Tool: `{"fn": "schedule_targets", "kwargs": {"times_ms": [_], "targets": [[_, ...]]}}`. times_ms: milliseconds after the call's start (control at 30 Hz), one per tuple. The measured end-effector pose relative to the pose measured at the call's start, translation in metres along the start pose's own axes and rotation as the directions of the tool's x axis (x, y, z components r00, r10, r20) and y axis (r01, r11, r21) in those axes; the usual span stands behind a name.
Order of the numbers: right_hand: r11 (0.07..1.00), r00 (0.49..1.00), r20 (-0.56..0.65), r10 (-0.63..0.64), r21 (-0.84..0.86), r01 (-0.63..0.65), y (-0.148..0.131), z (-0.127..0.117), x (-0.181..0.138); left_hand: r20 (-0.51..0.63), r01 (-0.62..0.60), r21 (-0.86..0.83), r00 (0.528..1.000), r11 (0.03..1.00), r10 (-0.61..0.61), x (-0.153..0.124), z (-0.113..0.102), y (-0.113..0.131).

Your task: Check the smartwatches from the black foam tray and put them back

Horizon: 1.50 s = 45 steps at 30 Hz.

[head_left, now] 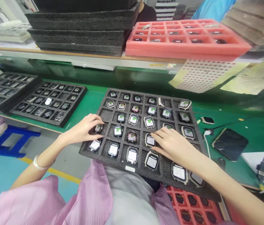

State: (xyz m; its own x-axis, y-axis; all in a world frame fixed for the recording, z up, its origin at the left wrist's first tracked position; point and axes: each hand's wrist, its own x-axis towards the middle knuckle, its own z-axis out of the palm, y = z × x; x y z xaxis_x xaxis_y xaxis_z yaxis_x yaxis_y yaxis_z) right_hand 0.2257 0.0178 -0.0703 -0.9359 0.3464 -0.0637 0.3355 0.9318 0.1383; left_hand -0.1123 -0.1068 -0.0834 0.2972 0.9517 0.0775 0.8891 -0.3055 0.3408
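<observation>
A black foam tray (169,101) with a grid of pockets lies on the green bench in front of me, each pocket holding a small watch body with a lit or dark screen. My left hand (85,128) rests on the tray's left side, fingertips curled onto a watch body (98,127) in the left column. My right hand (171,144) lies flat over the tray's right half, fingers stretched toward a watch body (149,140) in the third row.
Two more black trays (62,120) of watch bodies lie at the left. A red tray (183,47) and stacked black foam (80,25) sit on the shelf behind. A dark phone (229,144), a cable, and a loose watch body (207,120) lie at the right. Another red tray (192,209) sits under the front edge.
</observation>
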Motion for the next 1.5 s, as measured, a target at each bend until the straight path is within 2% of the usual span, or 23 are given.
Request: {"fn": "schedule_targets", "kwargs": {"times_ms": [100,167,300,367,433,533,567,600,667,700,733,800,867,933,1033,1100,1200,1300,1367,1500], "targets": [[1.0,1.0,-0.01,0.014,-0.024,-0.015,0.001,0.002,0.004,-0.012,0.021,0.049,1.0,0.999,-0.02,-0.015,-0.008,0.013],[0.999,0.999,-0.041,0.034,0.024,-0.034,0.003,0.008,0.006,0.04,0.029,0.105,0.999,0.994,-0.034,-0.024,-0.014,0.024],[0.957,0.992,-0.086,0.097,0.283,-0.069,0.014,0.017,0.007,0.216,0.008,0.188,0.975,0.982,-0.049,-0.033,-0.021,0.042],[0.871,0.981,-0.095,0.17,0.481,-0.104,0.021,0.015,0.006,0.234,0.01,0.22,0.97,0.976,-0.063,-0.031,-0.021,0.046],[0.687,0.97,-0.036,0.24,0.712,-0.144,0.024,0.007,0.004,0.244,0.004,0.259,0.967,0.966,-0.07,-0.026,-0.02,0.046],[0.215,0.967,0.1,0.236,0.965,-0.153,0.021,-0.012,-0.003,0.267,-0.011,0.239,0.962,0.971,-0.055,-0.021,-0.02,0.038],[0.066,0.963,0.128,0.237,0.987,-0.148,0.018,-0.018,-0.005,0.258,-0.008,0.184,0.965,0.983,-0.041,-0.021,-0.021,0.035],[-0.044,0.956,0.152,0.253,0.988,-0.145,0.013,-0.023,-0.008,0.236,0.001,0.096,0.971,0.995,-0.024,-0.022,-0.021,0.032],[-0.143,0.933,0.186,0.309,0.979,-0.148,0.003,-0.029,-0.01,0.169,0.025,-0.181,0.986,0.983,0.006,-0.025,-0.023,0.027],[-0.152,0.924,0.191,0.331,0.977,-0.147,-0.001,-0.031,-0.009,0.127,0.036,-0.362,0.992,0.932,0.011,-0.026,-0.024,0.027],[-0.153,0.921,0.182,0.346,0.979,-0.136,-0.006,-0.032,-0.008,0.078,0.034,-0.55,0.997,0.834,0.011,-0.026,-0.024,0.027],[-0.163,0.921,0.151,0.36,0.982,-0.097,-0.011,-0.032,-0.003,-0.031,-0.016,-0.842,0.999,0.54,-0.018,-0.02,-0.025,0.033],[-0.198,0.924,0.143,0.355,0.977,-0.075,-0.014,-0.032,0.003,-0.132,-0.106,-0.956,0.988,0.274,-0.079,-0.006,-0.025,0.043],[-0.236,0.923,0.136,0.361,0.971,-0.051,-0.016,-0.033,0.006,-0.198,-0.18,-0.974,0.972,0.139,-0.129,0.015,-0.026,0.055],[-0.265,0.912,0.079,0.402,0.964,0.034,-0.017,-0.032,0.005,-0.187,-0.182,-0.982,0.967,0.044,-0.174,0.05,-0.028,0.073],[-0.264,0.891,0.045,0.451,0.961,0.085,-0.018,-0.029,0.001,-0.106,-0.107,-0.994,0.979,0.006,-0.174,0.071,-0.026,0.08],[-0.209,0.823,0.013,0.568,0.969,0.129,-0.019,-0.025,-0.004,0.043,0.04,-0.999,0.986,-0.023,-0.161,0.092,-0.016,0.089],[-0.156,0.768,-0.006,0.64,0.978,0.138,-0.018,-0.021,-0.007,0.127,0.125,-0.992,0.975,-0.025,-0.183,0.102,0.0,0.097],[-0.151,0.763,-0.012,0.647,0.978,0.143,-0.016,-0.02,-0.009,0.151,0.152,-0.988,0.967,-0.011,-0.204,0.105,0.008,0.102],[-0.21,0.805,-0.045,0.592,0.955,0.208,-0.014,-0.016,-0.012,0.162,0.161,-0.987,0.967,-0.022,-0.197,0.104,0.016,0.105]]}}
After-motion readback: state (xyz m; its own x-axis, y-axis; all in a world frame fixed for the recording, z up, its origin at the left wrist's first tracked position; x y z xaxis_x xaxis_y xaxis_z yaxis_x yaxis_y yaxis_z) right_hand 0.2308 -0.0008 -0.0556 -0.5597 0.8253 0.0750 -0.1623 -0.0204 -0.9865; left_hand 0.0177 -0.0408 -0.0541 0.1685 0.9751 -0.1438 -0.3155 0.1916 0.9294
